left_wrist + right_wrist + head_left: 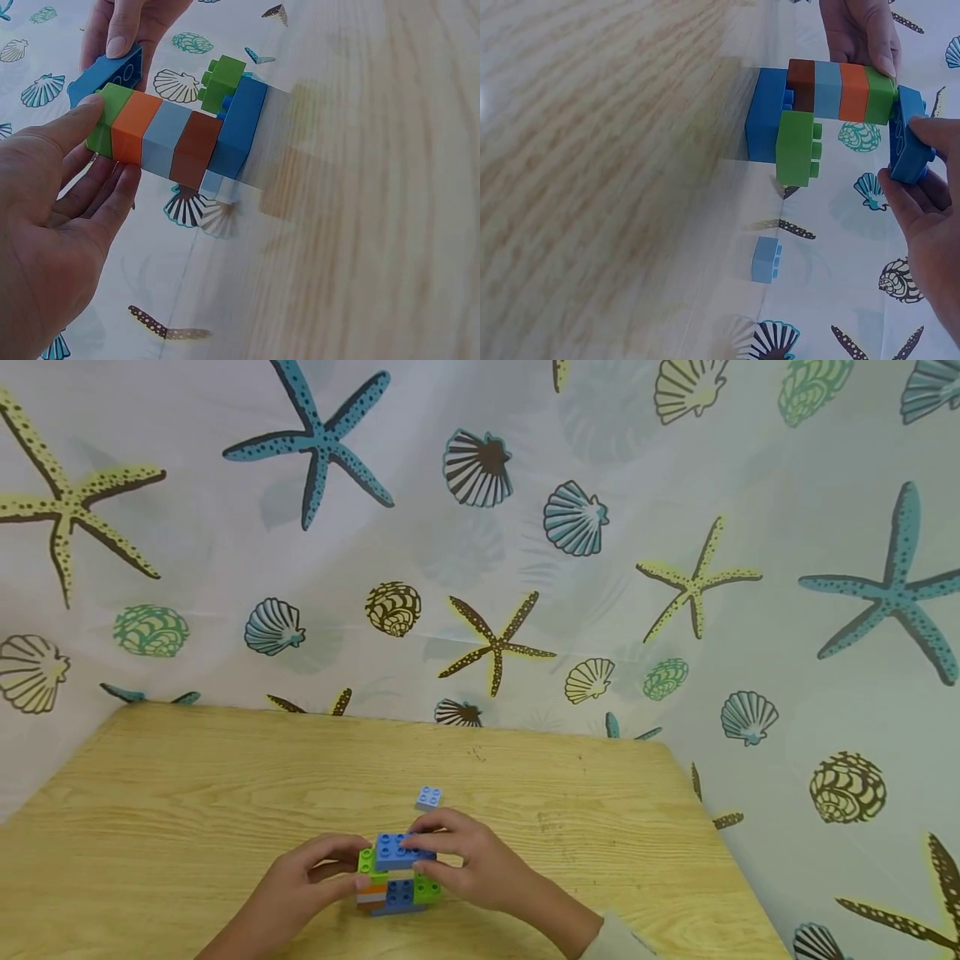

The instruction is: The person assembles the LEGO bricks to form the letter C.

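A small build of toy building bricks stands on the table, with a long blue brick [766, 116] at its base. On one end rises a column of brown [196, 148], light blue [166, 135], orange [135, 124] and green [116, 109] bricks; a second green brick [795, 150] sits on the other end. My left hand [303, 877] pinches the column at its green top, thumb on one side and fingers on the other. Between thumb and fingers my right hand [472, 864] holds another blue brick [388, 858], slightly tilted, with one end right at the column's top.
A loose light blue brick [428, 798] lies on the wooden table [225, 777] just beyond my right hand. A cloth [510, 560] printed with starfish and shells hangs behind the table and along its sides.
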Action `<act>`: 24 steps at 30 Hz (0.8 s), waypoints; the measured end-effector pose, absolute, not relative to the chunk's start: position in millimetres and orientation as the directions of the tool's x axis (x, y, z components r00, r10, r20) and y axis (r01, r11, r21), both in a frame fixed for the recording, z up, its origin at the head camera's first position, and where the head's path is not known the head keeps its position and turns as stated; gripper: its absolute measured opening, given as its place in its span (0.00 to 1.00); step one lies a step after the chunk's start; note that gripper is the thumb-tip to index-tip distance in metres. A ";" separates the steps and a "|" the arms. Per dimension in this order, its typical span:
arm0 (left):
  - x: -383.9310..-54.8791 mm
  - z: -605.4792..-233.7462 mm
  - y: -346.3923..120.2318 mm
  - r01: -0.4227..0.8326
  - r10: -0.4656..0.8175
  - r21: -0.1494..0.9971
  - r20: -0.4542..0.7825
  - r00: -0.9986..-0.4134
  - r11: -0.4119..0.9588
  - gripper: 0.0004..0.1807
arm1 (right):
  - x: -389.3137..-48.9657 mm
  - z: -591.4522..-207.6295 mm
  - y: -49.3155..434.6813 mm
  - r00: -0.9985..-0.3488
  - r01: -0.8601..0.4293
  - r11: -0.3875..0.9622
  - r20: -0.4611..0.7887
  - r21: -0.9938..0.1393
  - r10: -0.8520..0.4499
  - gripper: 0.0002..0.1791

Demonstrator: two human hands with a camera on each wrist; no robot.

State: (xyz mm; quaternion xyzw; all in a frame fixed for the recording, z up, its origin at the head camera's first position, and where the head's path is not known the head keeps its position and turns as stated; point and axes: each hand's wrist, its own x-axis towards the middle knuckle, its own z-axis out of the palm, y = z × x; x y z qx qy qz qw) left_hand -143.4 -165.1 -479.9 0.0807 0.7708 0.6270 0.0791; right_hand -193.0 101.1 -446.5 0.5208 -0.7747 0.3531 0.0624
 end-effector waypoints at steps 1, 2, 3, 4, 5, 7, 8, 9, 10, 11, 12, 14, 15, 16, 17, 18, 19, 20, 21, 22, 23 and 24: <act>-143.2 -479.4 -165.2 0.034 0.227 0.978 -0.014 -0.974 0.205 0.28 | -192.7 -445.9 101.0 -0.450 -0.852 0.214 0.459 -0.479 -0.766 0.15; -143.0 -479.0 -165.2 0.039 0.228 0.977 -0.010 -0.974 0.209 0.28 | -192.6 -445.4 100.9 -0.450 -0.853 0.220 0.453 -0.473 -0.770 0.15; -142.8 -478.6 -165.1 0.042 0.230 0.977 -0.007 -0.973 0.210 0.27 | -192.1 -444.2 100.9 -0.452 -0.851 0.225 0.445 -0.474 -0.773 0.15; -142.5 -478.3 -165.1 0.044 0.231 0.976 -0.007 -0.973 0.212 0.27 | -192.0 -443.2 100.8 -0.448 -0.855 0.230 0.440 -0.465 -0.778 0.15; -142.4 -478.0 -165.0 0.042 0.229 0.976 -0.008 -0.974 0.213 0.27 | -191.9 -442.1 100.6 -0.442 -0.861 0.233 0.438 -0.452 -0.783 0.16; -142.2 -478.1 -165.0 0.042 0.228 0.976 -0.008 -0.974 0.214 0.27 | -191.9 -440.2 100.2 -0.425 -0.874 0.233 0.438 -0.427 -0.792 0.16; -142.3 -478.3 -165.1 0.039 0.226 0.976 -0.010 -0.974 0.213 0.27 | -191.9 -439.3 99.9 -0.415 -0.881 0.230 0.441 -0.414 -0.796 0.16; -142.5 -478.8 -165.2 0.041 0.227 0.976 -0.009 -0.974 0.213 0.27 | -191.9 -438.3 99.7 -0.406 -0.886 0.227 0.444 -0.404 -0.799 0.16; -142.8 -479.2 -165.5 0.045 0.228 0.976 -0.005 -0.974 0.215 0.27 | -192.0 -437.8 99.5 -0.401 -0.890 0.225 0.447 -0.396 -0.800 0.16; -143.0 -479.6 -165.6 0.050 0.230 0.975 -0.001 -0.973 0.215 0.27 | -191.8 -437.2 99.3 -0.399 -0.891 0.223 0.448 -0.395 -0.800 0.16; -143.2 -480.1 -165.9 0.057 0.234 0.974 0.005 -0.972 0.217 0.27 | -191.6 -436.5 99.1 -0.399 -0.891 0.221 0.447 -0.397 -0.801 0.16; -143.4 -480.9 -166.4 0.070 0.240 0.973 0.015 -0.971 0.220 0.26 | -191.1 -435.5 98.7 -0.395 -0.894 0.223 0.447 -0.389 -0.803 0.16; -143.4 -481.2 -166.6 0.077 0.245 0.972 0.021 -0.969 0.220 0.26 | -190.8 -435.0 98.6 -0.394 -0.894 0.223 0.446 -0.388 -0.804 0.16; -143.3 -481.3 -166.6 0.080 0.246 0.973 0.024 -0.969 0.219 0.26 | -190.4 -434.7 98.4 -0.393 -0.896 0.225 0.445 -0.384 -0.805 0.16; -143.2 -481.4 -166.7 0.082 0.248 0.973 0.026 -0.969 0.218 0.26 | -190.2 -434.4 98.1 -0.390 -0.898 0.226 0.444 -0.378 -0.806 0.16; -143.1 -481.4 -166.7 0.084 0.249 0.973 0.028 -0.968 0.216 0.26 | -190.1 -434.1 97.8 -0.386 -0.902 0.228 0.444 -0.367 -0.809 0.16; -143.0 -481.4 -166.8 0.085 0.250 0.973 0.029 -0.968 0.215 0.26 | -189.9 -433.7 97.6 -0.380 -0.906 0.231 0.444 -0.355 -0.811 0.16; -143.0 -481.3 -166.7 0.085 0.251 0.973 0.030 -0.968 0.214 0.27 | -189.8 -433.3 97.3 -0.375 -0.910 0.230 0.445 -0.346 -0.813 0.15; -143.0 -481.3 -166.7 0.086 0.252 0.973 0.030 -0.967 0.214 0.27 | -189.5 -432.6 97.1 -0.372 -0.911 0.230 0.446 -0.341 -0.814 0.15; -143.0 -481.3 -166.7 0.087 0.253 0.973 0.030 -0.967 0.215 0.27 | -189.4 -432.0 96.8 -0.367 -0.915 0.230 0.447 -0.332 -0.816 0.15; -143.1 -481.4 -166.6 0.088 0.253 0.972 0.032 -0.967 0.217 0.27 | -189.2 -431.2 96.6 -0.364 -0.917 0.229 0.447 -0.328 -0.817 0.14; -143.1 -481.5 -166.5 0.090 0.254 0.972 0.032 -0.967 0.219 0.27 | -189.1 -430.7 96.4 -0.361 -0.919 0.230 0.447 -0.321 -0.818 0.14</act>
